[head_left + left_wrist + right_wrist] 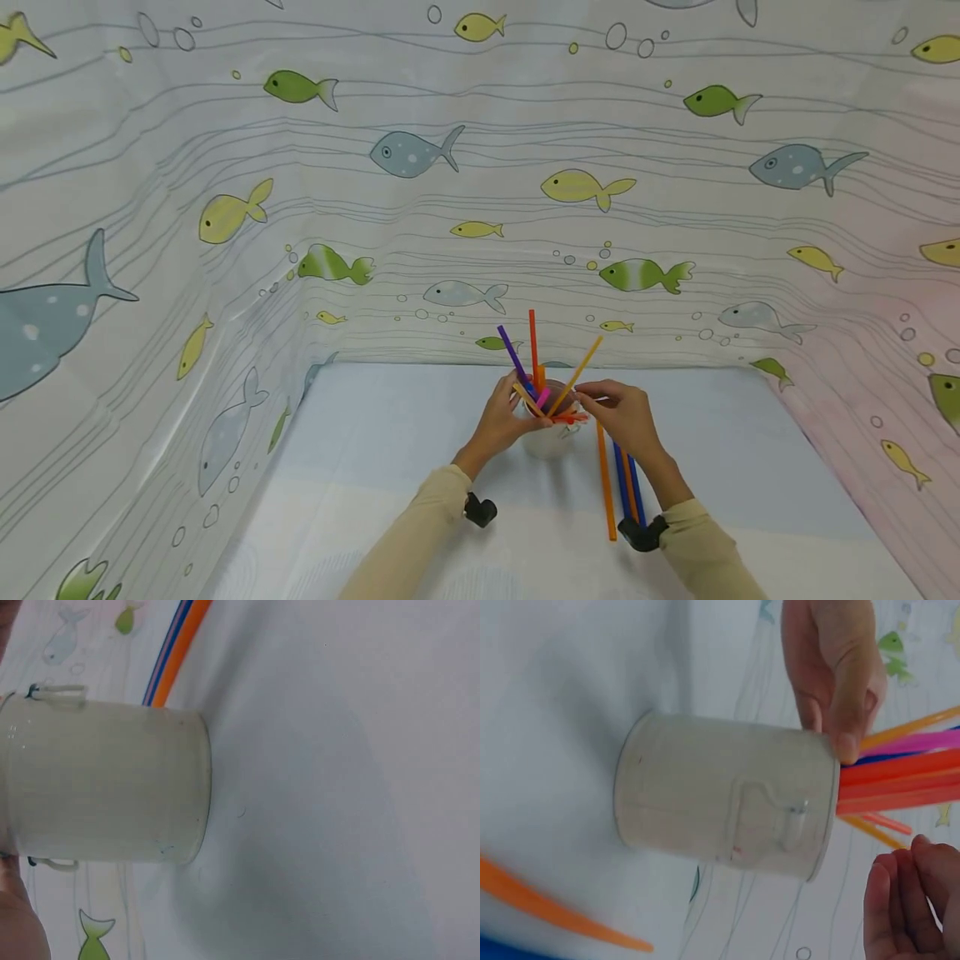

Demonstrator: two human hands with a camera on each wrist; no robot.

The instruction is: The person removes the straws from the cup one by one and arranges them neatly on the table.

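A cream-coloured canister (pixel 697 791) with wire clips on its sides stands on the table, holding several coloured sticks (pixel 904 776) that poke out of its top. My left hand (pixel 504 421) grips its rim from the left, the thumb across the near side. At the right of the rim is my right hand (pixel 621 417), its thumb and fingertips drawn together on a slanting yellow stick (pixel 583 363). A purple stick (pixel 513 350) and a red stick (pixel 533 337) rise tallest at the back. Inside the canister, the lower ends are hidden.
Right of the canister, an orange stick (pixel 606 483) and several blue and orange sticks (pixel 622 479) lie on the white table (pixel 375 442), partly under my right forearm. A fish-patterned curtain (pixel 525 250) surrounds the table at the back and sides.
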